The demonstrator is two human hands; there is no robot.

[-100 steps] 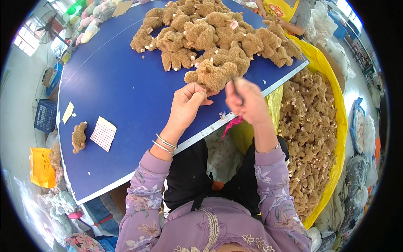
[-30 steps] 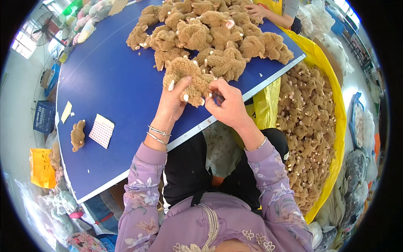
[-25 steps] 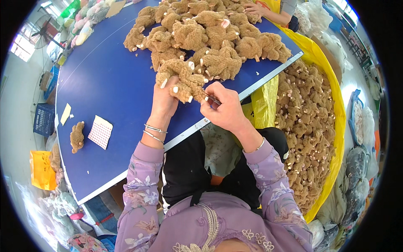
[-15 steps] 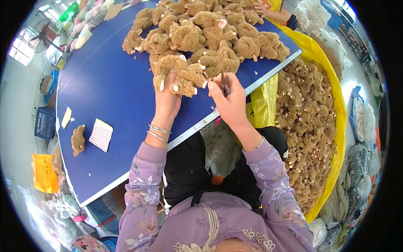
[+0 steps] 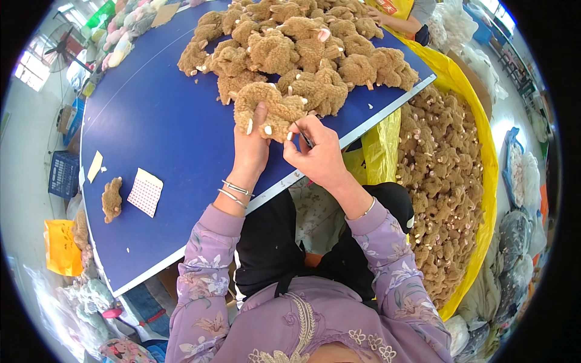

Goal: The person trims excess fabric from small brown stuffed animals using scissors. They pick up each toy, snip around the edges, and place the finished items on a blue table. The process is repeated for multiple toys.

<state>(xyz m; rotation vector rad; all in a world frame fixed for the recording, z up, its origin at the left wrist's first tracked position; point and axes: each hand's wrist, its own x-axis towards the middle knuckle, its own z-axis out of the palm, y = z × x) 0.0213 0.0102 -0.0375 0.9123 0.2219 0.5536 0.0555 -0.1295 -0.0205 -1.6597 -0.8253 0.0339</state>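
Observation:
My left hand grips a curly brown plush toy skin with small white tips, its thumb lying on top of the fabric. Close by on the right, my right hand is closed around dark thread snips, partly hidden by the fingers. Its thumb and fingertips are at a white tip on the plush's lower right edge. Just beyond, a heap of similar brown plush pieces covers the far part of the blue table.
A yellow-lined container full of small brown plush pieces stands right of the table. On the table's left lie a dotted sticker sheet and a small brown plush. Another person's hand is at the heap's far right.
My left hand and the plush have shifted slightly right and down. My right hand has come down and left; the snips' blades, upright before, now tilt down among the fingers.

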